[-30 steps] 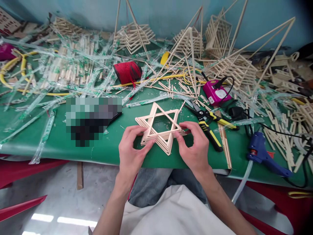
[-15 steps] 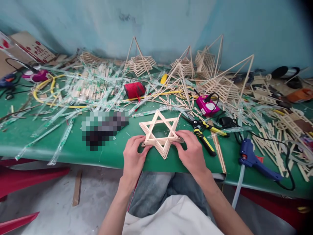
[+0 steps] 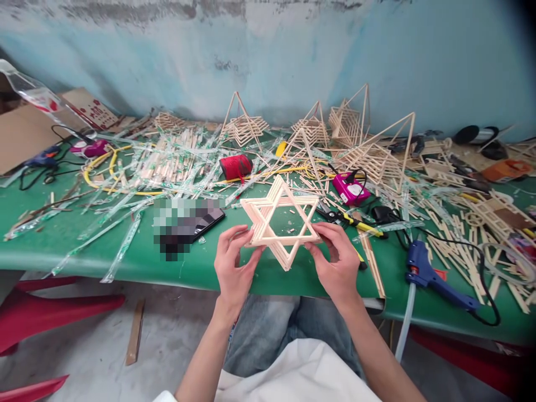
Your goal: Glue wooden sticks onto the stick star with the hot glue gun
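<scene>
A six-pointed star frame (image 3: 268, 241), built from layered thin wooden sticks, is held up over the near edge of the green table. My left hand (image 3: 237, 259) pinches its lower left point between thumb and fingers. The lower right point is gripped the same way by my right hand (image 3: 337, 258). Through the star's open middle the green surface shows, with small wood bits on it. Partly covered by the star and my right hand are pliers (image 3: 330, 212) with yellow and black handles. A dark phone (image 3: 205, 223), partly blurred out, lies left of the star.
A blue glue gun (image 3: 422, 268) with a clear glue stick lies right. Behind are a red thread spool (image 3: 237, 166), a magenta device (image 3: 350, 188), stick pyramids (image 3: 243, 125) and plastic wrappers with sticks (image 3: 167, 162). Loose sticks (image 3: 464, 251) cover the right side. Red chairs (image 3: 54, 312) stand below.
Both hands have raised the star off the table and tilted it, showing more of its layered left side. The camera view has tipped up, with more wall in sight.
</scene>
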A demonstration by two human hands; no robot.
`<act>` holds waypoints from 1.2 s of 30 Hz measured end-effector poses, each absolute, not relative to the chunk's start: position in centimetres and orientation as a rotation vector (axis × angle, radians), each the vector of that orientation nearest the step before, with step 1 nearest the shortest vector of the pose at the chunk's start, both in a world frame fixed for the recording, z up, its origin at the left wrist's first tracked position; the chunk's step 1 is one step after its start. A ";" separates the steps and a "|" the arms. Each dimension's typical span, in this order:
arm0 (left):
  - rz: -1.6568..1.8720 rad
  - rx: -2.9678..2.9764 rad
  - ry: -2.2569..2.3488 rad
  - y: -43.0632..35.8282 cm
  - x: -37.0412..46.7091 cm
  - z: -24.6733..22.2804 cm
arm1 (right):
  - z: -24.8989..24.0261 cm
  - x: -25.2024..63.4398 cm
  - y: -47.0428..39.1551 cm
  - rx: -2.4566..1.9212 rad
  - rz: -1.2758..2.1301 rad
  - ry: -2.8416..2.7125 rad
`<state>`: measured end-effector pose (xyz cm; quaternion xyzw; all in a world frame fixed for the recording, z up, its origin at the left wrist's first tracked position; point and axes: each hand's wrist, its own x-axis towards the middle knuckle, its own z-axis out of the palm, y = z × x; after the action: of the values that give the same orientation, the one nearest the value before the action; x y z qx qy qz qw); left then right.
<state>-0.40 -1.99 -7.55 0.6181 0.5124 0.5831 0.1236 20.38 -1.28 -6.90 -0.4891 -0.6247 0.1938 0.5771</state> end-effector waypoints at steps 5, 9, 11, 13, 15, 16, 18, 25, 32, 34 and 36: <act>1.783 1.692 1.299 -1.8 0.2 -6.3 | -7.2 20.6 -1.2 -1.036 0.785 -1.190; 1.777 1.560 1.099 -1.4 0.6 -6.0 | -6.4 20.9 -1.3 -0.962 0.972 -1.049; 1.768 1.526 1.036 -1.3 0.9 -5.9 | -5.9 21.0 -1.4 -0.937 1.072 -0.914; 1.784 1.528 1.012 -1.3 1.0 -5.7 | -5.4 21.0 -1.4 -0.925 1.113 -0.811; 1.805 1.560 1.007 -1.4 1.1 -5.5 | -5.2 21.2 -1.3 -0.900 1.135 -0.757; 1.810 1.582 1.004 -1.4 1.1 -5.3 | -5.2 21.2 -1.3 -0.884 1.151 -0.737; 1.803 1.616 0.999 -1.3 1.1 -5.1 | -5.2 21.4 -1.2 -0.847 1.193 -0.696; 1.874 1.548 1.016 -0.2 2.3 -5.1 | -5.1 20.3 -1.3 -0.734 1.336 -0.447; 1.946 1.526 1.035 -0.2 3.5 -5.1 | -4.1 18.1 -1.5 -0.643 1.383 -0.218; 1.915 1.520 0.966 -0.6 3.3 -4.7 | -3.7 18.2 -1.3 -0.623 1.406 -0.184; 1.861 1.483 0.867 -1.1 3.0 -4.1 | -3.4 18.4 -1.0 -0.586 1.439 -0.160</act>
<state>3.04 -1.13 -4.10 0.5588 0.3267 0.7008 0.2998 18.39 -1.04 -3.37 -0.2642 -0.0719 0.6484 0.7103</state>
